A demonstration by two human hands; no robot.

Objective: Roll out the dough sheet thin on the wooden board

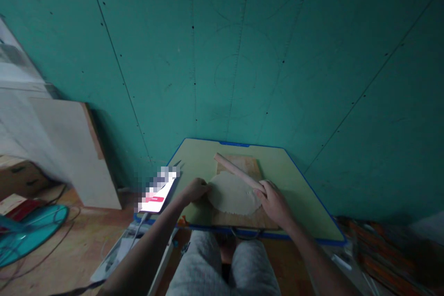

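Observation:
A thin, flat sheet of dough (233,195) with uneven edges lies on a wooden board (251,164), reaching past the board's left side. My left hand (196,189) is closed at the dough's left edge, pinching it between thumb and fingers. My right hand (274,201) grips the near end of a wooden rolling pin (239,172). The pin points away to the upper left, slanting across the far right part of the dough. Whether it presses on the dough or hovers just over it I cannot tell.
Beneath the board is a pale table (305,203) with a blue rim, against a green wall (239,55). A lit phone (157,196) with a cable lies at the table's left. A leaning panel (78,148) and a turquoise round base (38,236) stand on the left floor.

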